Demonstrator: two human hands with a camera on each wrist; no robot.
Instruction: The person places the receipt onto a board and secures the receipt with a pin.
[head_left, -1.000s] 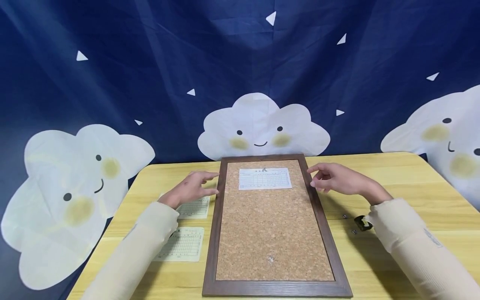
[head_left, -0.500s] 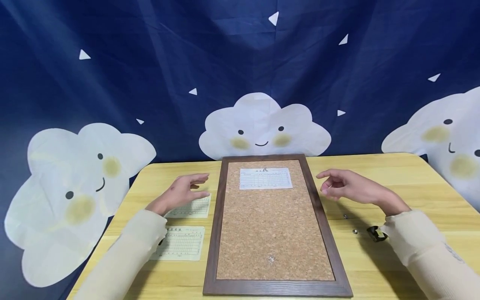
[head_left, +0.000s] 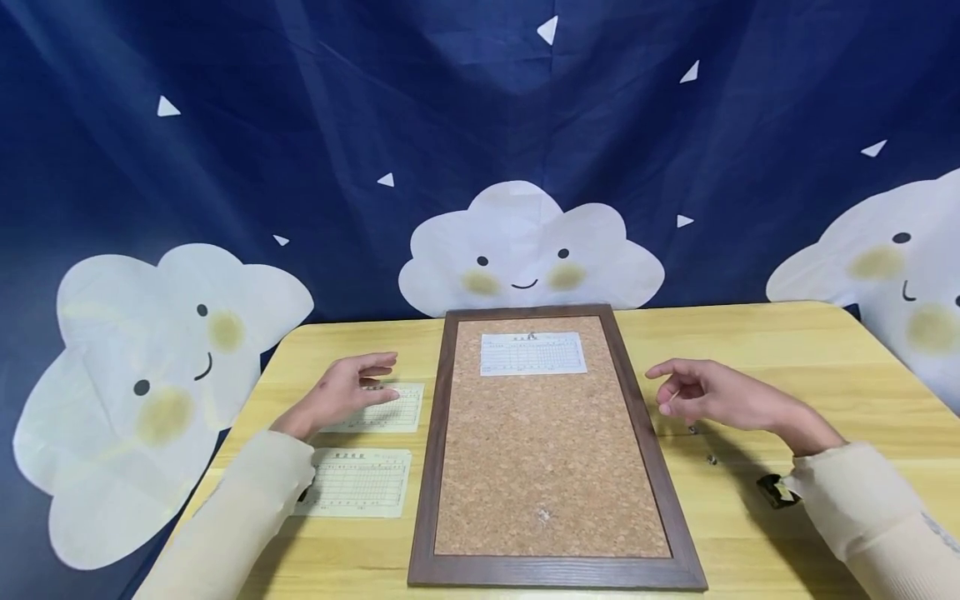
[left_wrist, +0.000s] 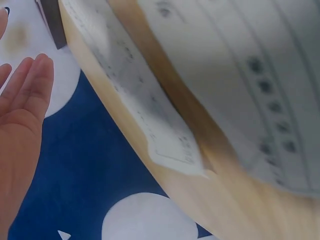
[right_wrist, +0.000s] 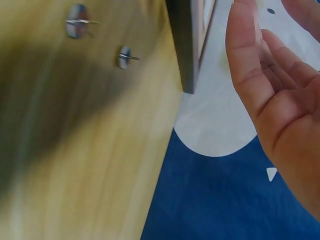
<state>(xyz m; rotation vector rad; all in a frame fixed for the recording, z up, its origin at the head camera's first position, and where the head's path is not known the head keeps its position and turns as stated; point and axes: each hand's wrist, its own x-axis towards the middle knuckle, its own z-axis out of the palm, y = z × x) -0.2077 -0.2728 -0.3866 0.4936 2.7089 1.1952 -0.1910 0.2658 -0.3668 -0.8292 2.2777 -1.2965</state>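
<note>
A cork board (head_left: 555,467) in a dark brown wooden frame lies on the table. Near its top edge a printed form (head_left: 532,357) is fastened with a small metal thumbtack (head_left: 532,336). My left hand (head_left: 337,392) hovers left of the frame, fingers forward and holding nothing, partly covering a loose form (head_left: 401,408). Below that one lies a second loose form (head_left: 367,492), its left part hidden by the sleeve. To the right of the frame my right hand (head_left: 716,396) hovers with loosely bent fingers and nothing held. Beneath it on the table are two thumbtacks (right_wrist: 77,21).
The light wooden table (head_left: 810,358) ends at the back against a dark blue curtain (head_left: 480,108) with white clouds. The camera strap (head_left: 776,492) shows at the right wrist. A pale scuffed spot (head_left: 543,517) marks the lower cork.
Both hands have drawn back from the frame's sides, the left one leftward and the right one rightward, both slightly nearer to me. The board and forms lie as before.
</note>
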